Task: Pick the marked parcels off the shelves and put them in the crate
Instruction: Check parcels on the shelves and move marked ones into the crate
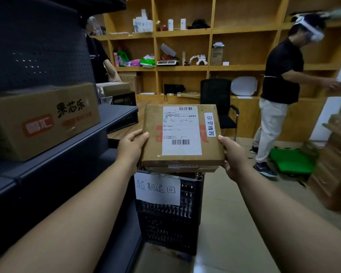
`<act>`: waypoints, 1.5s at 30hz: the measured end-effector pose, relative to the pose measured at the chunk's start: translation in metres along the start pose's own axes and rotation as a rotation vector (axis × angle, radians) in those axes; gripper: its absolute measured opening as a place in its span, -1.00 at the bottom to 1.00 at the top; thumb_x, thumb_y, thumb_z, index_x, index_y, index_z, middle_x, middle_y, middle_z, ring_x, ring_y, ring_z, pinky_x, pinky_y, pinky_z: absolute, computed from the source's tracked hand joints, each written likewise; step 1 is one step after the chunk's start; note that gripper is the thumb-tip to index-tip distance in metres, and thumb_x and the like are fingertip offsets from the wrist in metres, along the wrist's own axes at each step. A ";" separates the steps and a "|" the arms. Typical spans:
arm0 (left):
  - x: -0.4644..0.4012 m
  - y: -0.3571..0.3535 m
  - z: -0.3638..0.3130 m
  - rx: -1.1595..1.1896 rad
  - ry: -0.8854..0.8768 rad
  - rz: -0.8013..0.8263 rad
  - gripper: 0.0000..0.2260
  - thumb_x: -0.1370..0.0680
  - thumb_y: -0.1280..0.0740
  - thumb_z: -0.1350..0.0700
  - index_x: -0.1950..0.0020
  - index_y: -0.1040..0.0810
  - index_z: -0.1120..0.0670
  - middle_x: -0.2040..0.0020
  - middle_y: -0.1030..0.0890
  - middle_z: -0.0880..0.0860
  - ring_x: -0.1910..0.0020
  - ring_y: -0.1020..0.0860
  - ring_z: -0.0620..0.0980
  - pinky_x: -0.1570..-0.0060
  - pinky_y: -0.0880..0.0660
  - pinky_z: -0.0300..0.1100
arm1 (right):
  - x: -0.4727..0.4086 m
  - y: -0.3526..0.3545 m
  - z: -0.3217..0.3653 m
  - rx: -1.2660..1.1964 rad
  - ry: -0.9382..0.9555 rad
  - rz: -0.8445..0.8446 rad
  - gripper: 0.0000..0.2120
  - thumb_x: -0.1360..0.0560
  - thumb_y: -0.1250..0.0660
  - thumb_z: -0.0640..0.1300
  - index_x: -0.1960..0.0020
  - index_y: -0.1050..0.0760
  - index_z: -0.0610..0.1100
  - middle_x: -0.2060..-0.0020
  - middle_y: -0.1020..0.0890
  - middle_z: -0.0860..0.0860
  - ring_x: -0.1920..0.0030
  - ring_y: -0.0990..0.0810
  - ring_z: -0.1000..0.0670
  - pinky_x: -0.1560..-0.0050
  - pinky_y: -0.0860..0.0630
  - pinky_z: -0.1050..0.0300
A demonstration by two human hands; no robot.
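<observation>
A flat brown cardboard parcel (156,138) with a white shipping label and a small handwritten white sticker on its right side is held level in front of me. My left hand (131,147) grips its left edge, thumb on top. My right hand (232,154) grips its right edge the same way. Directly below the parcel stands a black slatted plastic crate (171,219) with a handwritten white paper sign on its near wall. The crate's inside is hidden by the parcel.
Dark metal shelving (53,160) runs along my left, with a large printed carton (41,119) on it. A person in black (280,75) works at the right near a green trolley (291,160). Another person stands behind the shelving. An office chair (217,99) and wooden shelves are beyond.
</observation>
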State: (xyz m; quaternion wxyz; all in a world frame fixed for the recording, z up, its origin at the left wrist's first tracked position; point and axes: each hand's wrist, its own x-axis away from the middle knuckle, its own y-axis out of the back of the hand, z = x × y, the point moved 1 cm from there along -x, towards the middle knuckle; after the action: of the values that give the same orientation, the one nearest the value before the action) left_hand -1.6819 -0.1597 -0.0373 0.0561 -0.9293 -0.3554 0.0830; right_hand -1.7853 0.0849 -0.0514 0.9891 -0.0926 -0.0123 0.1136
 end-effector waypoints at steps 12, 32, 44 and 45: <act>-0.097 -0.016 0.035 0.002 0.101 0.031 -0.78 -0.52 -0.37 0.12 -0.17 -0.56 0.03 0.01 -0.65 0.03 0.08 -0.62 0.00 0.17 -0.57 -0.11 | -0.082 -0.026 -0.017 0.064 -0.052 -0.032 -0.83 -0.56 -0.21 -0.01 -0.04 -0.53 -0.04 0.07 -0.60 0.02 0.03 -0.55 -0.02 0.06 -0.43 0.04; -0.238 -0.005 0.164 -0.379 0.484 0.143 -0.87 -0.57 -0.29 0.04 -0.08 -0.52 0.02 0.07 -0.60 0.06 0.16 -0.56 0.03 0.41 -0.42 -0.20 | -0.209 -0.080 -0.126 0.304 -0.570 -0.177 -0.79 -0.44 -0.14 -0.05 0.09 -0.48 -0.14 0.32 -0.53 -0.07 0.32 -0.50 -0.04 0.39 -0.37 0.21; -0.255 -0.008 0.193 -0.527 0.606 0.199 -0.91 -0.56 -0.29 0.11 0.10 -0.55 0.08 0.20 -0.61 0.08 0.30 -0.55 0.01 0.44 -0.42 -0.25 | -0.223 -0.077 -0.161 0.290 -0.686 -0.163 -0.80 -0.51 -0.14 -0.10 0.15 -0.50 -0.14 0.58 -0.60 -0.02 0.51 -0.57 -0.01 0.56 -0.42 0.30; -0.257 -0.008 0.193 -0.547 0.620 0.202 -0.90 -0.56 -0.29 0.10 0.11 -0.56 0.08 0.22 -0.61 0.08 0.36 -0.52 -0.02 0.50 -0.39 -0.29 | -0.225 -0.077 -0.163 0.290 -0.700 -0.156 -0.79 -0.52 -0.13 -0.10 0.16 -0.50 -0.14 0.61 -0.59 -0.01 0.56 -0.57 0.01 0.59 -0.42 0.31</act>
State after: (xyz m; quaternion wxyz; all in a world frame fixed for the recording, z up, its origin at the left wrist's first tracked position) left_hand -1.9135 -0.3170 -0.1961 -0.0969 -0.9211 -0.2378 -0.2926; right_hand -1.9801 -0.0697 -0.1975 0.9335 0.0938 -0.3402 0.0632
